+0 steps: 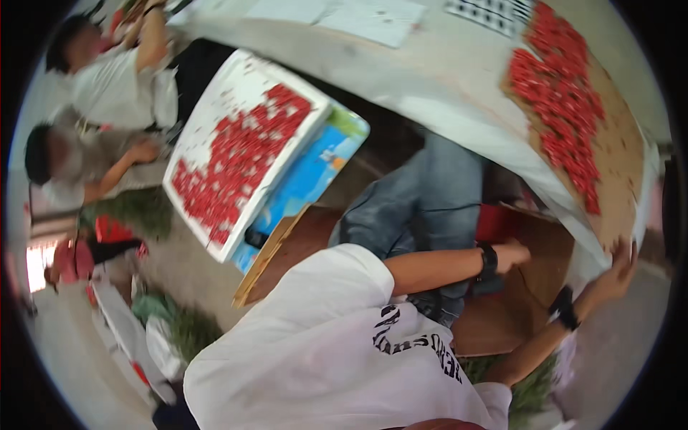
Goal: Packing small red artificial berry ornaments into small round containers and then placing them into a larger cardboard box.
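My left hand (512,256) is low over an open brown cardboard box (522,312) beside my legs, fingers curled; what they hold, if anything, is unclear. My right hand (618,271) grips the near end of a cardboard sheet (622,189) on the white-covered table. A long heap of small red pieces (562,97) lies on that sheet. To my left, a white foam tray (185,211) with many red pieces (245,150) rests on a blue patterned board (322,147). A black band circles each of my wrists.
Two co-workers (107,86) (107,164) sit at upper left; another person (77,259) is farther back. Green plant bundles (192,329) and white sacks (163,347) lie on the left. Papers (367,20) and a perforated white tray (486,12) are on the table (437,64).
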The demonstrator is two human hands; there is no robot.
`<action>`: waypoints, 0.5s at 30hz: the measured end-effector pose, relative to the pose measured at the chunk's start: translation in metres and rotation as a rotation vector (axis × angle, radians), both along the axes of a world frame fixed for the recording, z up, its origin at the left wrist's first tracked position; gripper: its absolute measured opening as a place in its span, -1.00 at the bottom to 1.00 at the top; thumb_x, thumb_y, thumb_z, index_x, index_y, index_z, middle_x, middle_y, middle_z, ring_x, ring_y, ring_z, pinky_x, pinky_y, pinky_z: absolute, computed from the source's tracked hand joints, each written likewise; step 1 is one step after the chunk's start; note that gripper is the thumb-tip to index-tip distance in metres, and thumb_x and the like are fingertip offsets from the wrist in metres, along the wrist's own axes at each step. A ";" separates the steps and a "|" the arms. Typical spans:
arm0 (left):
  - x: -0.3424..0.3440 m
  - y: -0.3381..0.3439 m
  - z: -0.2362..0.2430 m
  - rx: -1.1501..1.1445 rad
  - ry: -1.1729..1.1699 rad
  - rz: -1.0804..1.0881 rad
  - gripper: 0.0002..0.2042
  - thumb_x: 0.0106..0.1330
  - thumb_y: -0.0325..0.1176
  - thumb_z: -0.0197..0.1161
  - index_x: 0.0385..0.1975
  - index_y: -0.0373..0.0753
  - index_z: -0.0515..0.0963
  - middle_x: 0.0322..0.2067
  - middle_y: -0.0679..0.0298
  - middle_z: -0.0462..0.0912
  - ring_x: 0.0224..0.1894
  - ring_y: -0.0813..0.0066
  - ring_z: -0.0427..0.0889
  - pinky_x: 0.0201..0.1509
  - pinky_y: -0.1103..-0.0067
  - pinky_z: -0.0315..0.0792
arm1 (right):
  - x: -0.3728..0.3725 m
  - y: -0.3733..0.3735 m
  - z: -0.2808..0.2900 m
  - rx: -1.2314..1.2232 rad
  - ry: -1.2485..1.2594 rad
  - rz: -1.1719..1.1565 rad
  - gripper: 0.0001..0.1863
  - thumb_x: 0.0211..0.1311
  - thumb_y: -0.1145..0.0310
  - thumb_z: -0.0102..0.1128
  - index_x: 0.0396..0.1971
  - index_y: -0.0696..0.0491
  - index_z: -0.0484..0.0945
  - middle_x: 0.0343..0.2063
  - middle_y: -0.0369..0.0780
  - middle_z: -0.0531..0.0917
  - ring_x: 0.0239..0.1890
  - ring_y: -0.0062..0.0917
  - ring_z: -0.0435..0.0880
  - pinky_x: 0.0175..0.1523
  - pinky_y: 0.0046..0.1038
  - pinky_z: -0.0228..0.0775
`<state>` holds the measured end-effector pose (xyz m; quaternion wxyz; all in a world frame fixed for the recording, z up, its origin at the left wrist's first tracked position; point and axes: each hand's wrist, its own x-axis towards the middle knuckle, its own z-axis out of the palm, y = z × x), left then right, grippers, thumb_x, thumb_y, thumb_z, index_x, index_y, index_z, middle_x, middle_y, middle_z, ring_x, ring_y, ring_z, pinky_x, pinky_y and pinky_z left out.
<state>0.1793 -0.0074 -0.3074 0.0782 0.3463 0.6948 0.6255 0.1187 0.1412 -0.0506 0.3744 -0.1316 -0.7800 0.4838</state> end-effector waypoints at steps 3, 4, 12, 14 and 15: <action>-0.013 -0.053 0.142 -0.023 -1.214 -0.371 -0.86 0.03 -0.47 0.28 -0.39 -0.32 0.57 -0.49 0.30 0.61 -0.44 0.49 0.54 -0.37 0.51 0.41 | 0.046 -0.019 -0.015 0.066 0.098 -0.216 -0.73 0.36 0.36 0.06 -0.14 0.28 0.52 -0.41 -0.12 0.63 -0.42 -0.50 0.57 -0.28 -0.50 0.46; -0.009 -0.078 0.168 0.061 -1.102 -0.337 -0.86 0.06 -0.44 0.30 -0.39 -0.31 0.59 -0.47 0.33 0.62 -0.43 0.54 0.53 -0.35 0.55 0.42 | 0.052 -0.029 -0.024 -0.013 0.122 -0.210 -0.74 0.36 0.35 0.07 -0.22 0.29 0.51 -0.48 -0.16 0.59 -0.48 -0.54 0.52 -0.33 -0.52 0.41; 0.007 -0.314 0.255 0.147 -0.810 0.244 -0.83 0.24 -0.31 0.33 -0.34 -0.29 0.62 -0.48 0.38 0.61 -0.44 0.70 0.50 -0.37 0.73 0.39 | 0.100 -0.090 -0.146 -0.117 -0.502 0.096 -0.57 0.38 0.19 0.09 -0.67 0.13 0.41 -0.74 -0.35 0.39 -0.63 -0.68 0.31 -0.51 -0.55 0.12; 0.020 -0.346 0.266 0.086 -0.854 0.542 -0.86 0.22 -0.34 0.34 -0.40 -0.27 0.59 -0.53 0.40 0.57 -0.50 0.73 0.47 -0.45 0.76 0.33 | 0.112 -0.073 -0.208 -0.190 -0.706 0.203 -0.69 0.37 0.22 0.09 -0.49 0.13 0.48 -0.63 -0.34 0.46 -0.63 -0.70 0.37 -0.49 -0.56 0.24; 0.021 -0.359 0.275 0.021 -0.893 0.650 -0.87 0.22 -0.35 0.34 -0.42 -0.26 0.57 -0.53 0.41 0.55 -0.48 0.74 0.47 -0.44 0.76 0.32 | 0.117 -0.062 -0.234 -0.199 -0.681 0.194 -0.69 0.37 0.22 0.09 -0.49 0.13 0.48 -0.63 -0.34 0.46 -0.63 -0.70 0.37 -0.49 -0.56 0.24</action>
